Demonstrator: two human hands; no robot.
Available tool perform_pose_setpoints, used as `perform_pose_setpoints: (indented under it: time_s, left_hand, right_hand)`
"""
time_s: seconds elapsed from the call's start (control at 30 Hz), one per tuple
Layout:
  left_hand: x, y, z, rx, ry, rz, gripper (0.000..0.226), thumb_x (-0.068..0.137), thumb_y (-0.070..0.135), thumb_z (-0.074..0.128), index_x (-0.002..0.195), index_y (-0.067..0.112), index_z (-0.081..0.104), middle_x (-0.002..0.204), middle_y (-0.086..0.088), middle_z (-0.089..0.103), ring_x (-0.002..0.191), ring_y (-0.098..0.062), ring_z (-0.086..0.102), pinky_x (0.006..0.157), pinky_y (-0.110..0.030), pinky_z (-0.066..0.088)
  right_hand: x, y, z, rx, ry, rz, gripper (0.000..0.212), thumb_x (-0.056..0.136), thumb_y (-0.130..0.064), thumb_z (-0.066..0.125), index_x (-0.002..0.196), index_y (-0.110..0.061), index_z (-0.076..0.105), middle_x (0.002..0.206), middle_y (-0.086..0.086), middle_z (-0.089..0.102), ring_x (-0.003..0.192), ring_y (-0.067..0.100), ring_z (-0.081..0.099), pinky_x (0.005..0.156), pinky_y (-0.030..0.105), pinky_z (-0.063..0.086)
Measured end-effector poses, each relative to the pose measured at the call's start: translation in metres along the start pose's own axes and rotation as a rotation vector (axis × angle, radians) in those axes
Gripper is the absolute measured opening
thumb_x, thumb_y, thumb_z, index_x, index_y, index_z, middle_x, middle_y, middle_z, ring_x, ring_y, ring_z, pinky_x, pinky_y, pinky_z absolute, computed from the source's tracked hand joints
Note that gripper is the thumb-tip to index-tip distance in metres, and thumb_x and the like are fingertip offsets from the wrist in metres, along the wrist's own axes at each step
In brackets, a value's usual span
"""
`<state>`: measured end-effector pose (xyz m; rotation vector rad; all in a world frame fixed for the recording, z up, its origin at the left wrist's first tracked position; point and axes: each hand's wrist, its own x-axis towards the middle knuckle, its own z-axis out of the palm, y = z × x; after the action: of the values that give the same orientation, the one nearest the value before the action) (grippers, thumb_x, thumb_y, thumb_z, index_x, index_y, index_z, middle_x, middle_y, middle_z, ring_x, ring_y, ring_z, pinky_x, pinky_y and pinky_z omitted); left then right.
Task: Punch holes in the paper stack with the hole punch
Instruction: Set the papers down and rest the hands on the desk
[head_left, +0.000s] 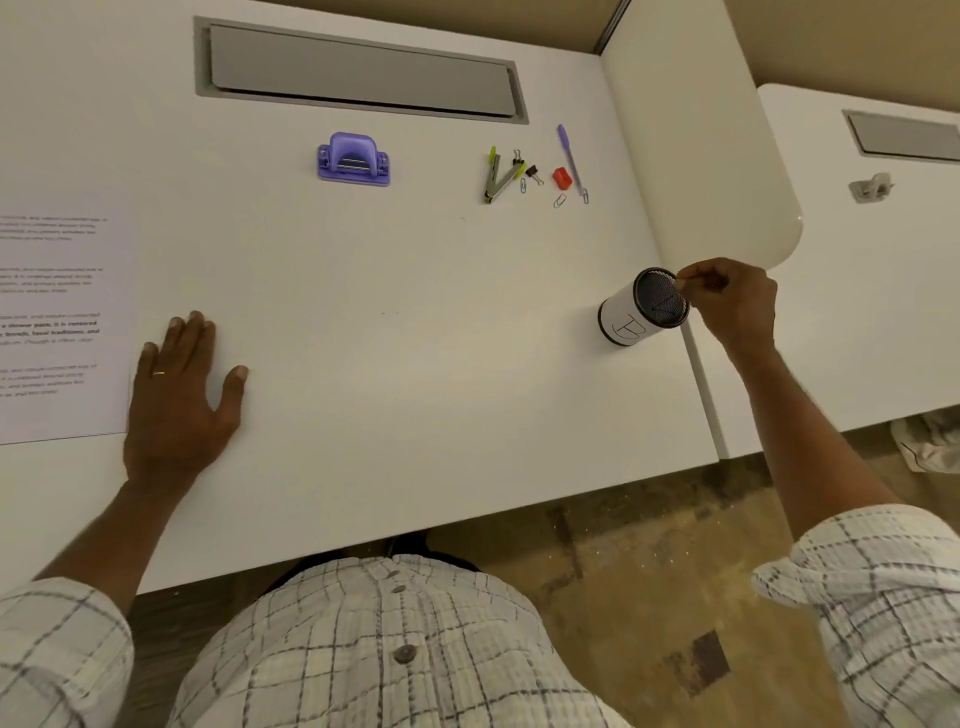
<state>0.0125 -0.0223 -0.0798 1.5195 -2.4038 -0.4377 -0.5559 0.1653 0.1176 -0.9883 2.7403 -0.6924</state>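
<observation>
A purple hole punch sits on the white desk toward the back, apart from both hands. The printed paper stack lies at the left edge of the view. My left hand rests flat on the desk just right of the paper, fingers spread, holding nothing. My right hand hovers at the rim of a mesh pen cup wrapped in white paper marked "B", its fingertips pinched together on something small that I cannot identify.
Right of the punch lie a staple remover, binder clips, paper clips, a red sharpener and a purple pen. A grey cable flap is set in the desk's back. A white divider borders the right side.
</observation>
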Motion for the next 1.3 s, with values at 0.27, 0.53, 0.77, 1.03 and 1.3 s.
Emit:
perform_pose_setpoints:
  time_s: [0.27, 0.53, 0.77, 1.03, 1.3]
  left_hand:
    - [0.0, -0.001, 0.005, 0.027, 0.035, 0.018, 0.071, 0.105, 0.052, 0.03, 0.162, 0.011, 0.025, 0.171, 0.0, 0.022, 0.161, -0.018, 0.015, 0.131, -0.043, 0.012]
    - [-0.001, 0.005, -0.003, 0.024, 0.007, -0.005, 0.07, 0.106, 0.048, 0.035, 0.163, 0.01, 0.024, 0.172, -0.004, 0.022, 0.161, -0.018, 0.014, 0.132, -0.043, 0.011]
    - [-0.001, 0.003, -0.002, 0.013, 0.027, -0.006, 0.069, 0.106, 0.047, 0.037, 0.163, 0.012, 0.024, 0.172, -0.002, 0.021, 0.161, -0.015, 0.012, 0.132, -0.041, 0.01]
    - [-0.001, 0.004, -0.002, 0.002, 0.033, -0.008, 0.067, 0.107, 0.045, 0.039, 0.163, 0.013, 0.023, 0.173, 0.0, 0.019, 0.161, -0.014, 0.01, 0.132, -0.041, 0.011]
    - [-0.001, 0.004, -0.002, -0.003, 0.025, -0.01, 0.067, 0.107, 0.046, 0.038, 0.163, 0.012, 0.024, 0.173, 0.0, 0.019, 0.161, -0.014, 0.01, 0.132, -0.042, 0.011]
  right_hand:
    - [0.004, -0.003, 0.007, 0.022, -0.07, -0.002, 0.027, 0.081, -0.017, 0.072, 0.108, -0.018, 0.073, 0.099, -0.004, 0.072, 0.076, 0.011, 0.067, 0.069, 0.014, 0.048]
    - [-0.022, -0.047, 0.055, 0.277, 0.242, -0.137, 0.018, 0.09, -0.027, 0.062, 0.095, -0.015, 0.074, 0.088, 0.0, 0.076, 0.074, 0.006, 0.068, 0.073, 0.015, 0.05]
    - [-0.116, -0.105, 0.168, 0.113, -0.115, -0.451, 0.022, 0.098, -0.033, 0.061, 0.107, -0.019, 0.075, 0.099, 0.0, 0.072, 0.091, 0.019, 0.065, 0.074, 0.037, 0.056]
    - [-0.157, -0.122, 0.229, -0.279, -0.22, -0.659, 0.039, 0.103, -0.047, 0.044, 0.136, -0.027, 0.055, 0.125, 0.0, 0.055, 0.105, 0.021, 0.057, 0.084, 0.038, 0.045]
    - [-0.143, -0.146, 0.237, -0.33, -0.189, -0.64, 0.038, 0.105, -0.04, 0.04, 0.137, -0.026, 0.055, 0.123, 0.001, 0.058, 0.105, 0.022, 0.058, 0.084, 0.038, 0.044]
